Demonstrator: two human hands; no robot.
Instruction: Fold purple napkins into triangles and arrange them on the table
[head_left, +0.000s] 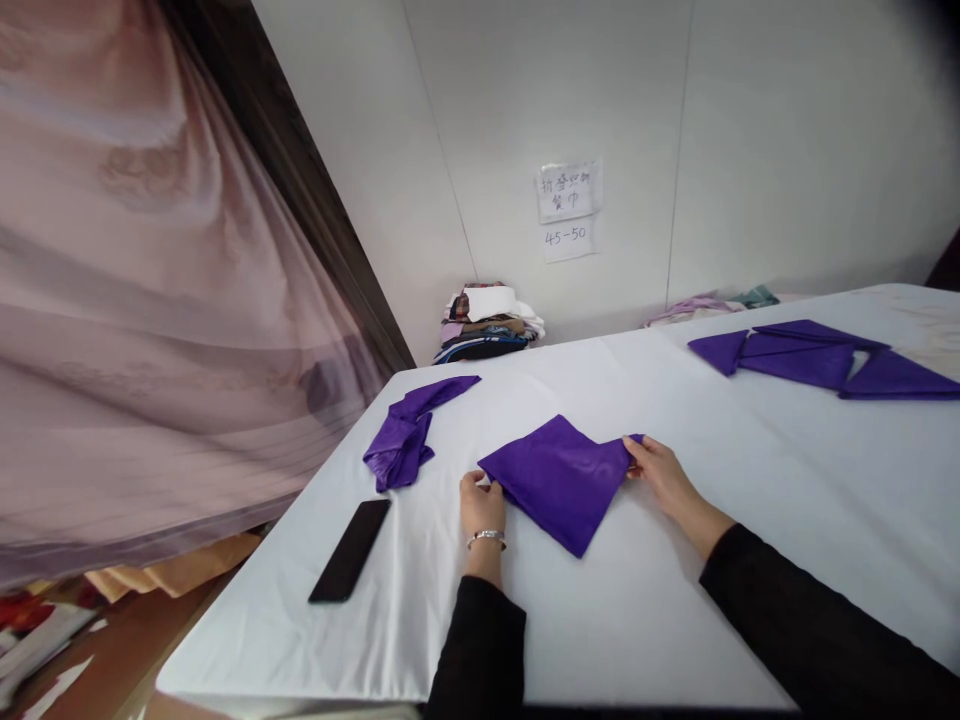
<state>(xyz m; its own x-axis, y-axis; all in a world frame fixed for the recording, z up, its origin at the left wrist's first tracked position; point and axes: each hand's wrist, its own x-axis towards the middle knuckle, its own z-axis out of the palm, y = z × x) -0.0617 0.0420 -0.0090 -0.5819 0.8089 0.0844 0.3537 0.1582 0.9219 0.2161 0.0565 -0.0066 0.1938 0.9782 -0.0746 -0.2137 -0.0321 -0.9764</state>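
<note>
Right then, you had both hands on one purple cloth (562,480), which lay in front of you near the middle of the bench (622,640). Your left hand (482,505), with a shiny bracelet (487,537) at the wrist, pinched the left corner, and your right hand (660,470) pinched the right corner between thumb and fingers. One point of the cloth reached down toward you, and there was a dip in its edge close to your right hand. If one hand pulled harder than the other, the cloth could go crooked, because it looked smooth and a bit slippery. If your pinch got loose, a corner could slip out and the layers could slide apart. A crease could also get stuck in if the cloth was pressed flat while bumpy. The bench had a white cover (780,620) with small wrinkles, and a sleeve rubbing on it could bunch it up. A flat black thing like a phone (351,550) lay to the left, near a crumpled purple cloth (397,445). Over on the right were folded purple cloths (799,358). Past the far edge, a pile of clothes (487,330) sat by a pale wall (607,90) that had paper notes (568,195) stuck on it. A big pink curtain (150,330) hung at the left.
</note>
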